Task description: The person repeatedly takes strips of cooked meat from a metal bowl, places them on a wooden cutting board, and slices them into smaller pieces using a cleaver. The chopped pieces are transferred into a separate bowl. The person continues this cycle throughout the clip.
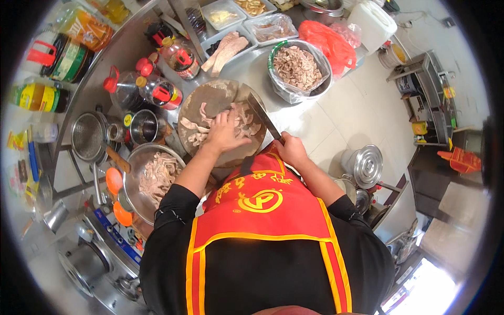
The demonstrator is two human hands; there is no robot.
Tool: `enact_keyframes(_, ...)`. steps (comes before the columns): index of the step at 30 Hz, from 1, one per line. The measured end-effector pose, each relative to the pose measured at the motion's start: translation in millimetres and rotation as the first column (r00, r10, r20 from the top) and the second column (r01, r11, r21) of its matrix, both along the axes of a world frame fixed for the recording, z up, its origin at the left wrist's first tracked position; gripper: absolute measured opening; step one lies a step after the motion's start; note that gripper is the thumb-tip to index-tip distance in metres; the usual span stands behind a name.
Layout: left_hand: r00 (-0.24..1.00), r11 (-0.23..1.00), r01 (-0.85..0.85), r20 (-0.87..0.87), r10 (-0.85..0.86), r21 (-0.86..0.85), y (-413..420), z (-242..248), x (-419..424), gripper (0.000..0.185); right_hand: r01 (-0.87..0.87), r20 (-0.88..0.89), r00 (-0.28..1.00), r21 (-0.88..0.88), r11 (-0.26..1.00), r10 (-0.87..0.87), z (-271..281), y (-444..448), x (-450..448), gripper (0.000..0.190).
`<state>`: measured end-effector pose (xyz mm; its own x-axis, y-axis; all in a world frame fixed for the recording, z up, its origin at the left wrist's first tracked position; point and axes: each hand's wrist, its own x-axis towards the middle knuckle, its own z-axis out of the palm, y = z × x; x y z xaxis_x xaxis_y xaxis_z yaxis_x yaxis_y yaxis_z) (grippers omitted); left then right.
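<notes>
My left hand (pixel 226 132) lies with fingers spread on pale meat strips (pixel 197 128) on a round wooden chopping board (pixel 214 92). My right hand (pixel 291 149) grips the handle of a cleaver (pixel 264 118), whose blade lies over the board's right edge, to the right of the meat pieces. A steel bowl (pixel 130 167) of similar strips stands at the lower left of the board. Beyond the board's upper right, a bag-lined basin (pixel 325 84) holds cut meat pieces (pixel 297 67). Whether the left fingers pinch any strip cannot be told.
Sauce bottles (pixel 159 92) and a mesh strainer (pixel 88 136) stand left of the board. Plastic trays (pixel 271 29) of food line the back, one with a long piece of meat (pixel 228 51) across it. A red plastic bag (pixel 328 43) lies behind the basin. Lidded pots (pixel 368 165) stand at right.
</notes>
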<state>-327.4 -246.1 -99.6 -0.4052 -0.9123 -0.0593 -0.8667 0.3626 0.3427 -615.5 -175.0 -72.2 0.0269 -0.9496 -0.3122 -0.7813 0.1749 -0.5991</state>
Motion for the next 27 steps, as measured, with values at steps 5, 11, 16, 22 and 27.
enact_keyframes(5, 0.982, 0.991, -0.133, 0.136, 0.127, 0.033, 12, 3, -34, 0.118, -0.106, -0.045, 0.993, -0.013, 0.994, 0.105, -1, -21, 2, 0.027)
enact_keyframes(11, 0.983, 0.978, -0.176, 0.037, 0.181, -0.111, -8, -20, -43, 0.088, -0.194, -0.07, 0.979, -0.027, 0.981, 0.192, 4, -41, -6, 0.025)
enact_keyframes(16, 0.995, 0.989, -0.104, -0.018, 0.102, -0.101, -5, -22, -39, 0.081, -0.201, -0.161, 0.965, 0.06, 0.978, 0.208, 3, -40, -3, 0.023)
enact_keyframes(22, 0.988, 0.989, -0.125, -0.104, 0.116, -0.08, -12, -25, -40, 0.072, -0.243, -0.229, 0.937, 0.121, 0.963, 0.265, 26, -56, -2, 0.022)
enact_keyframes(27, 0.98, 0.991, -0.132, -0.153, 0.131, 0.005, -19, -26, -39, 0.06, -0.301, -0.27, 0.905, 0.139, 0.944, 0.328, 44, -45, -9, 0.02)
